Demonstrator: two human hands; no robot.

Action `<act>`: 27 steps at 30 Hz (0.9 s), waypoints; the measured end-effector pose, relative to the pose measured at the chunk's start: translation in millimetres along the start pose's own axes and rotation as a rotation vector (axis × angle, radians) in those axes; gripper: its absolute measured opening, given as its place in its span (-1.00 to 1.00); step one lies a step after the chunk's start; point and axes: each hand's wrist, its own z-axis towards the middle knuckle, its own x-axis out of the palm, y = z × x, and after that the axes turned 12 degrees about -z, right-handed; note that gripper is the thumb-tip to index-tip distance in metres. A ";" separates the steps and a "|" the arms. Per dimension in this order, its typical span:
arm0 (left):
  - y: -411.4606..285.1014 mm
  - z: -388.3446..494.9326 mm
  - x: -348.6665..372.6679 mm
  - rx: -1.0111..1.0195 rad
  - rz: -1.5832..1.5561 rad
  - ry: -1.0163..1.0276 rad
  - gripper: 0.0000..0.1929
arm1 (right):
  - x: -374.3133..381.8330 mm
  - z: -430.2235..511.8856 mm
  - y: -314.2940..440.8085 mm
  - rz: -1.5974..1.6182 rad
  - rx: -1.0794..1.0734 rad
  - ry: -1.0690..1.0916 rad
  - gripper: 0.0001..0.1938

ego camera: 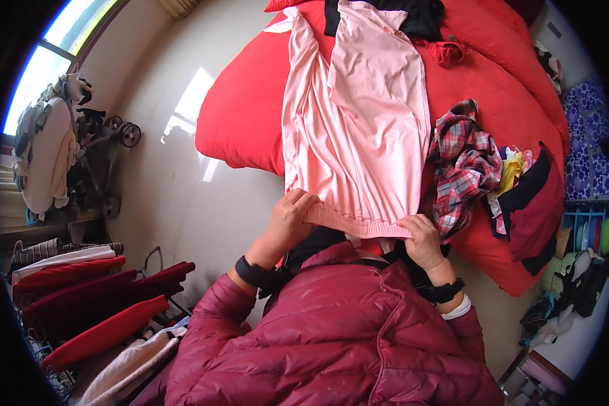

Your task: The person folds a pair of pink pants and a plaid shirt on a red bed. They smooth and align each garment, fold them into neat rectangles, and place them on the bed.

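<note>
A pair of pink pants (375, 116) lies stretched over the red bed cover, its gathered elastic waistband toward me and its legs pointing away. My left hand (297, 213) grips the left end of the waistband, and my right hand (420, 234) pinches the right end. Between them the band hangs just past the bed's near side, in front of my body. Black clothing (421, 18) lies beneath the far right leg, with a crumpled red cloth (445, 53) beside it. To the right of the pants is a bunched plaid shirt (467, 167).
Dark and maroon garments (535, 208) are heaped on the right of the red bed cover (243, 111). Clothes on hangers (101, 284) fill the lower left. A wheeled stroller (94, 147) draped with clothing stands by the window. Tiled floor (157, 193) shows left of the bed.
</note>
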 end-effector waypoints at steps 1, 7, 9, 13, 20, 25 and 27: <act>-2.6 0.7 -1.5 0.019 0.005 -0.011 -0.69 | -2.8 2.8 3.4 0.018 -0.006 0.003 -0.66; -2.9 -9.6 -12.7 -0.142 0.056 -0.284 -0.58 | -27.2 17.7 16.2 0.114 0.063 -0.217 -0.68; 2.4 -16.0 -12.8 -0.173 0.132 -0.260 -0.55 | -28.4 21.5 17.9 0.074 -0.008 -0.181 -0.73; 14.2 -32.5 -8.8 -0.192 0.324 0.059 -0.61 | -16.6 19.4 18.9 0.092 -0.021 -0.095 -0.70; 20.3 -23.7 -6.5 -0.015 0.252 0.216 -0.82 | -9.9 18.1 23.1 0.110 -0.045 0.014 -0.77; -14.0 -8.7 -26.4 -0.006 0.211 -0.309 -0.85 | -39.3 32.7 41.1 0.052 -0.011 -0.230 -0.75; -23.6 -8.1 -34.2 0.158 0.163 -0.510 -0.84 | -50.4 34.2 42.1 0.032 -0.061 -0.487 -0.75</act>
